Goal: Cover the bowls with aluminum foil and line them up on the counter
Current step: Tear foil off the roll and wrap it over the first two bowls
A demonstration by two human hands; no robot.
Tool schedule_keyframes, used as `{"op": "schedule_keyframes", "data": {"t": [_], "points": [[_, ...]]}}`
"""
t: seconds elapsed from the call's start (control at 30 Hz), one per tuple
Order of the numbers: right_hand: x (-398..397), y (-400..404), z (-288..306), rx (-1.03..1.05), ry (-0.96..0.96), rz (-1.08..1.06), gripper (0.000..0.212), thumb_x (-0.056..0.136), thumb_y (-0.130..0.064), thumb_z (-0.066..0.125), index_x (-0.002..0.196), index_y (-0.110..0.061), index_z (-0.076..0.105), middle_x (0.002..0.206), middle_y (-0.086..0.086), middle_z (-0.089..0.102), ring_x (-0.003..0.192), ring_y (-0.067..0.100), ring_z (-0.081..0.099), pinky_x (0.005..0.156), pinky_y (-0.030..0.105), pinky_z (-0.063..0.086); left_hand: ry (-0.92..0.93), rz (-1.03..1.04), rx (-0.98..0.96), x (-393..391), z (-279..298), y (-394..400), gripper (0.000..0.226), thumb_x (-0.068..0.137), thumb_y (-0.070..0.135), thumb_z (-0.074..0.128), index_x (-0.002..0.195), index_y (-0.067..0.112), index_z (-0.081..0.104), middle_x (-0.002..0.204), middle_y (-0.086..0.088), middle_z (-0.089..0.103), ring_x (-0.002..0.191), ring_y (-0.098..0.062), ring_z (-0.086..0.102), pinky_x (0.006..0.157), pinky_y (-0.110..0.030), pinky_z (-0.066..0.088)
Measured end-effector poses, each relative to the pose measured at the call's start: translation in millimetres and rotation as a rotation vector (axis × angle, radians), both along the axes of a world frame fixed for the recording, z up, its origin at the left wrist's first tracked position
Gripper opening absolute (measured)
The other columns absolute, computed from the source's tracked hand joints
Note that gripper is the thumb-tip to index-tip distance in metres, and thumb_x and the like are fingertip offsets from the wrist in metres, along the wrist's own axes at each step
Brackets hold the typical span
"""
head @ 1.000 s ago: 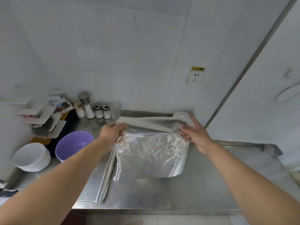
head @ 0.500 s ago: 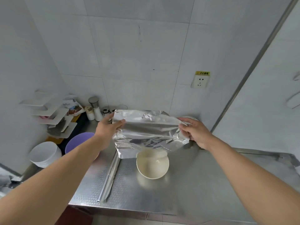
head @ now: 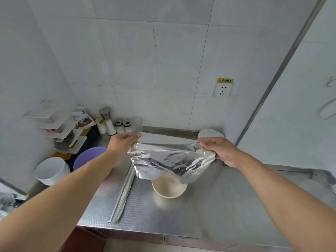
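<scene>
A crinkled sheet of aluminum foil (head: 169,160) hangs in the air above the steel counter (head: 227,206). My left hand (head: 121,144) pinches its upper left corner and my right hand (head: 218,151) pinches its upper right corner. Under the sheet's lower edge stands an uncovered cream bowl (head: 169,188), partly hidden by the foil. A foil-covered bowl (head: 211,133) sits at the back right corner, behind my right hand. The foil roll (head: 121,197) lies on the counter left of the cream bowl.
A stack of white bowls (head: 51,170) and a purple bowl (head: 87,159) sit at the left. Shakers and a glass (head: 118,122) stand along the back wall. A tiered white rack (head: 60,128) is on the left wall. The counter's front edge is near.
The foil sheet has been lifted and tilted up, uncovering the cream bowl beneath it. Both hands kept their hold on the top corners and rose slightly.
</scene>
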State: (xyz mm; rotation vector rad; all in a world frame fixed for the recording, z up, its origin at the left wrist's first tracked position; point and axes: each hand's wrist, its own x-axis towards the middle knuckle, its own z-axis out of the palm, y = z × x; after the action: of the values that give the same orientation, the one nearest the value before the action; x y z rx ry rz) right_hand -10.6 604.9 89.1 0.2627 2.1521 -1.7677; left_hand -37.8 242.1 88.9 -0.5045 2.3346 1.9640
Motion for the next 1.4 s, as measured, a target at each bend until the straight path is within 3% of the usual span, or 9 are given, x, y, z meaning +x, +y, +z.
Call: {"op": "schedule_keyframes", "data": {"t": [0.17,0.3,0.5,0.73,0.83,0.93,1.07,1.2,1.4], "points": [[-1,6,3,-0.056,-0.015,-0.081,0.021,0.087,-0.020,0.078,0.107,-0.022,0.076,0.087,-0.002,0.074,0.076,0.013,0.055,0.075,0.027,0.037,-0.058,-0.054,0.159,-1,2,-5,0.013,0.088,0.023,0.081,0.099,0.017,0.079,0.098,-0.006,0.077,0.083,-0.016,0.069,0.089,-0.036,0.057],[1,9,1,-0.034,-0.002,-0.092,0.028,0.088,-0.018,0.076,0.115,-0.014,0.073,0.083,-0.001,0.072,0.068,0.013,0.049,0.068,0.026,0.033,-0.091,-0.085,0.119,-5,0,-12,0.025,0.084,0.027,0.083,0.099,0.007,0.080,0.076,-0.008,0.066,0.067,-0.015,0.058,0.085,-0.033,0.056],[6,10,2,0.147,0.071,-0.047,0.020,0.080,-0.031,0.085,0.098,-0.023,0.081,0.102,0.008,0.078,0.094,0.021,0.067,0.095,0.042,0.055,-0.184,-0.143,0.128,-6,-3,-13,0.032,0.087,0.020,0.080,0.107,-0.004,0.075,0.093,-0.011,0.076,0.079,-0.016,0.066,0.076,-0.025,0.062],[1,6,4,0.206,0.150,-0.160,0.020,0.070,-0.039,0.091,0.082,-0.025,0.083,0.092,0.005,0.078,0.087,0.019,0.062,0.087,0.040,0.054,-0.253,-0.294,0.016,-4,0,-20,0.052,0.060,0.025,0.091,0.105,0.002,0.077,0.098,-0.008,0.080,0.089,-0.012,0.074,0.085,-0.024,0.058],[0,2,9,0.216,0.150,-0.116,0.014,0.074,-0.030,0.090,0.084,-0.023,0.083,0.085,0.010,0.074,0.077,0.021,0.058,0.082,0.044,0.058,-0.226,-0.290,0.025,-4,0,-23,0.041,0.062,0.019,0.090,0.097,0.001,0.076,0.095,-0.011,0.080,0.083,-0.011,0.075,0.073,-0.019,0.060],[0,-1,18,0.240,0.162,-0.137,0.015,0.077,-0.027,0.088,0.088,-0.018,0.082,0.077,0.004,0.066,0.062,0.012,0.050,0.057,0.022,0.046,-0.225,-0.311,0.043,-4,5,-25,0.019,0.073,0.013,0.087,0.087,0.004,0.078,0.086,-0.009,0.079,0.067,-0.008,0.072,0.063,-0.019,0.059],[-2,0,20,0.198,0.144,-0.116,0.014,0.079,-0.029,0.087,0.088,-0.021,0.082,0.080,0.005,0.064,0.075,0.020,0.050,0.065,0.028,0.045,-0.269,-0.370,0.152,-1,11,-34,0.005,0.069,0.010,0.083,0.072,0.014,0.080,0.090,-0.009,0.079,0.072,-0.013,0.074,0.066,-0.023,0.060],[-2,-5,18,0.171,0.128,-0.109,0.014,0.079,-0.025,0.086,0.091,-0.018,0.080,0.093,0.014,0.075,0.086,0.022,0.068,0.082,0.034,0.059,-0.209,-0.313,0.269,-3,10,-36,0.042,0.068,0.014,0.083,0.108,0.009,0.074,0.098,-0.008,0.078,0.083,-0.016,0.071,0.077,-0.027,0.059],[3,-12,18,0.115,0.105,-0.111,0.015,0.081,-0.017,0.085,0.092,-0.012,0.078,0.095,0.009,0.078,0.086,0.017,0.073,0.067,0.023,0.059,-0.161,-0.213,0.337,-13,10,-34,0.018,0.094,0.010,0.070,0.111,0.004,0.073,0.097,-0.010,0.075,0.085,-0.019,0.067,0.083,-0.029,0.055]]}}
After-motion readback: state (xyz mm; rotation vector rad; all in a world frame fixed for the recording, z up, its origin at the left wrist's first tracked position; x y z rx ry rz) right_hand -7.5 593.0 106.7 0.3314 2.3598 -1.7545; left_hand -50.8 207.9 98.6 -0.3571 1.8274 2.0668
